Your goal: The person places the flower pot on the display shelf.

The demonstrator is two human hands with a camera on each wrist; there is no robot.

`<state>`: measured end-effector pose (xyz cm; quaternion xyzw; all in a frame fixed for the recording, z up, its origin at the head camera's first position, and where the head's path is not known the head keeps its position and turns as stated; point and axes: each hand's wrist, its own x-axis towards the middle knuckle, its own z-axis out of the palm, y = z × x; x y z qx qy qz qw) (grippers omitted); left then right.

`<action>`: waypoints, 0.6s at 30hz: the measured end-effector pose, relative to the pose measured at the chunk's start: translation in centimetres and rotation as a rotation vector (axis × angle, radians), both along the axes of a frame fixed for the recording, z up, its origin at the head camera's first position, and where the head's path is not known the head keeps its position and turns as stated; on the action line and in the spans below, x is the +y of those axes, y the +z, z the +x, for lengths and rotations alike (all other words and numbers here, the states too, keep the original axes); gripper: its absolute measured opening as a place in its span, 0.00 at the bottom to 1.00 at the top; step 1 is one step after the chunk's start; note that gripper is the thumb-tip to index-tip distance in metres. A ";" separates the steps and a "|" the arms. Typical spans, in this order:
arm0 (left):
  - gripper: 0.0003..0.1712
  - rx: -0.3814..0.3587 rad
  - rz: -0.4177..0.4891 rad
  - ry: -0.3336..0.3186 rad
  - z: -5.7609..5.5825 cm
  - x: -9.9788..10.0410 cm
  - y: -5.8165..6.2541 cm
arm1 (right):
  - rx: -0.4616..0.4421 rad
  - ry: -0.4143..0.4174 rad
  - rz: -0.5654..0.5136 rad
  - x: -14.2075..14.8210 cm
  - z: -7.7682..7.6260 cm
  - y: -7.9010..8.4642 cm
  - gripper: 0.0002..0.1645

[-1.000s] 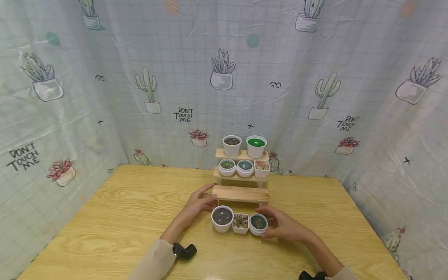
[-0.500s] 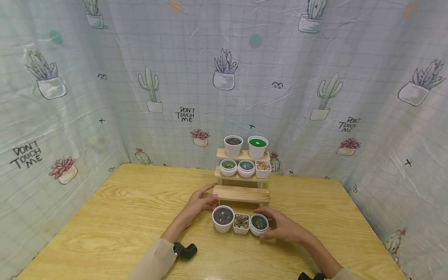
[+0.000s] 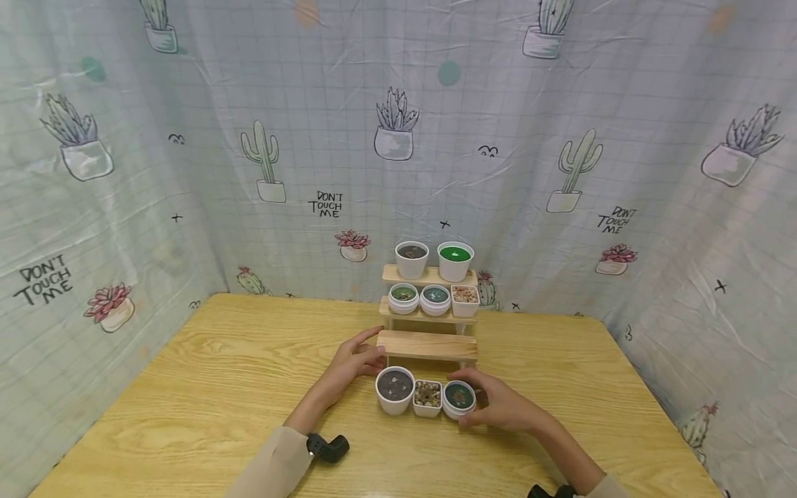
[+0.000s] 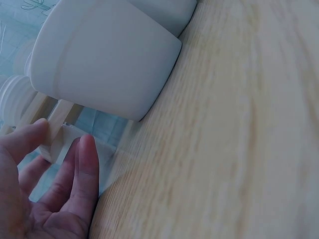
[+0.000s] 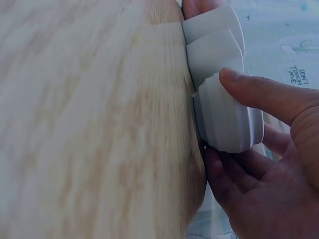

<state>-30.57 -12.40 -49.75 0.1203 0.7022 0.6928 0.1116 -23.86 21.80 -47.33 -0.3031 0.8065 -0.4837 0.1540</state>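
Note:
A small round white pot (image 3: 459, 399) with a dark green top stands on the table, and my right hand (image 3: 507, 403) holds it between thumb and fingers. The right wrist view shows the thumb on the pot's (image 5: 224, 117) near side and fingers behind. Left of it, in a tight row, come a square pot (image 3: 427, 399) of pebbles and a taller round pot (image 3: 395, 391) with dark grey filling. My left hand (image 3: 349, 363) grips the left end of the lowest step of a tiered wooden stand (image 3: 427, 344), thumb in front and index finger toward the back.
On the stand's middle step sit two round pots, one green-topped (image 3: 403, 299) and one blue-green (image 3: 434, 299), beside a square pot (image 3: 465, 300). A grey-filled pot (image 3: 411, 259) and a bright green one (image 3: 456, 261) occupy the top step. A cactus-print curtain (image 3: 286, 242) encloses the wooden table (image 3: 187, 387).
My right thumb has shifted slightly left along the front of the round pot. The left hand, the stand and the pots keep their places; the head view sways a little.

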 end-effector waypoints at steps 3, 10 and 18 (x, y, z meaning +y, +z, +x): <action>0.37 0.003 0.002 0.000 0.0 0.0 0.0 | 0.012 -0.008 0.012 0.0 0.0 0.0 0.44; 0.37 0.007 0.009 -0.005 0.0 0.0 0.1 | 0.048 0.005 0.013 0.1 0.0 0.0 0.44; 0.37 0.002 0.018 -0.007 0.1 0.0 0.2 | 0.029 -0.010 0.018 0.0 -0.1 0.0 0.44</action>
